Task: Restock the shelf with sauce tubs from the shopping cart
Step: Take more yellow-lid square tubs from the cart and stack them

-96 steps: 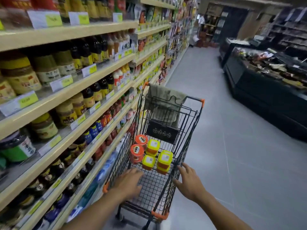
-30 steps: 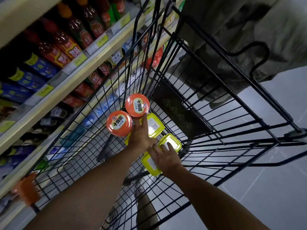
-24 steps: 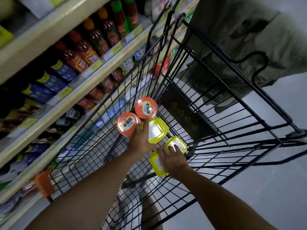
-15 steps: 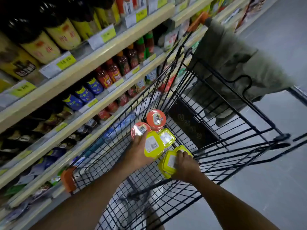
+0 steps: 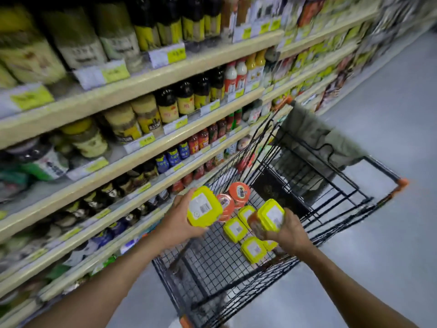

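Shelves [image 5: 146, 79] packed (bottles [image 5: 184, 98]) — cart [image 5: 331, 197] open above.

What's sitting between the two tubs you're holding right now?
In the head view, between the left hand's tub and the right hand's tub, lie a round orange-lidded tub and a yellow-lidded tub in the cart.

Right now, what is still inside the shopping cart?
Inside the shopping cart: three yellow-lidded tubs and two orange-lidded tubs. The lifted tub in the left hand partly covers one orange tub.

Both hands [image 5: 179, 223] risen, tubs [image 5: 204, 207] lifted clear (cart basket below)
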The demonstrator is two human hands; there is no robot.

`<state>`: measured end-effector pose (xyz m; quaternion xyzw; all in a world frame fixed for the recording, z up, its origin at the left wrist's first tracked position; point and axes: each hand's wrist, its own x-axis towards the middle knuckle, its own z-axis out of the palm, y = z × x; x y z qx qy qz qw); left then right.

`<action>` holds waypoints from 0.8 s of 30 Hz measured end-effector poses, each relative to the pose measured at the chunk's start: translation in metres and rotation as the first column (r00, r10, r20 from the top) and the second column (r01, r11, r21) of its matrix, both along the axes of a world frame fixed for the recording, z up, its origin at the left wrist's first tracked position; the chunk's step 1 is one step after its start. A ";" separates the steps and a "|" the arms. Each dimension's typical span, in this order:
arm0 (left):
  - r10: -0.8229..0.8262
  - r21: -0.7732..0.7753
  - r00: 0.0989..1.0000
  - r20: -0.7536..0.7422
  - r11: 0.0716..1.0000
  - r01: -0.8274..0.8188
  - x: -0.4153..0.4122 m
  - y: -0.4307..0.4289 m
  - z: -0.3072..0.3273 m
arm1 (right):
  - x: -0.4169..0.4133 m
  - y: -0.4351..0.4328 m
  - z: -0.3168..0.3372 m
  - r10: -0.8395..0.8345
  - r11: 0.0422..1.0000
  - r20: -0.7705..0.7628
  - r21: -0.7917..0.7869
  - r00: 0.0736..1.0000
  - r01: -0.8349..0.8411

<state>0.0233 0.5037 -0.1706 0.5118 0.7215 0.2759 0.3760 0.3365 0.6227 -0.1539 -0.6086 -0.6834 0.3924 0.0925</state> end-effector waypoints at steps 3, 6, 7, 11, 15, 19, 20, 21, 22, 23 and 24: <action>0.023 0.060 1.000 0.004 0.998 -0.023 -0.018 -0.028 0.030 | -0.013 -0.020 0.038 0.024 0.998 -0.075 0.056 0.997 -0.019; 0.058 0.120 0.998 0.037 0.991 -0.062 -0.030 -0.059 0.059 | -0.027 -0.043 0.077 0.065 0.994 -0.178 0.097 0.982 -0.049; 0.079 0.138 0.995 0.056 0.987 -0.086 -0.033 -0.070 0.068 | -0.031 -0.051 0.089 0.080 0.993 -0.210 0.102 0.974 -0.060; 0.173 0.214 0.978 0.120 0.957 -0.195 -0.039 -0.114 0.100 | -0.045 -0.071 0.124 0.143 0.987 -0.292 0.107 0.946 -0.116; 0.269 0.262 0.957 0.113 0.921 -0.289 -0.039 -0.163 0.126 | -0.057 -0.084 0.153 0.252 0.967 -0.336 0.112 0.908 -0.227; 0.378 0.303 0.912 0.162 0.860 -0.411 -0.027 -0.221 0.142 | -0.068 -0.104 0.176 0.367 0.930 -0.350 0.162 0.862 -0.330; 0.404 0.303 0.895 0.186 0.843 -0.444 -0.023 -0.236 0.146 | -0.070 -0.109 0.181 0.397 0.918 -0.347 0.174 0.850 -0.357; 0.432 0.302 0.877 0.210 0.825 -0.478 -0.019 -0.251 0.149 | -0.072 -0.114 0.185 0.423 0.906 -0.345 0.178 0.838 -0.384; 0.459 0.295 0.858 0.229 0.807 -0.511 -0.015 -0.266 0.154 | -0.075 -0.119 0.188 0.448 0.894 -0.350 0.187 0.823 -0.408; 0.480 0.297 0.842 0.244 0.790 -0.537 -0.012 -0.282 0.157 | -0.078 -0.124 0.191 0.469 0.883 -0.359 0.197 0.807 -0.426; 0.501 0.299 0.828 0.254 0.773 -0.559 -0.009 -0.297 0.161 | -0.082 -0.132 0.196 0.482 0.876 -0.372 0.205 0.794 -0.436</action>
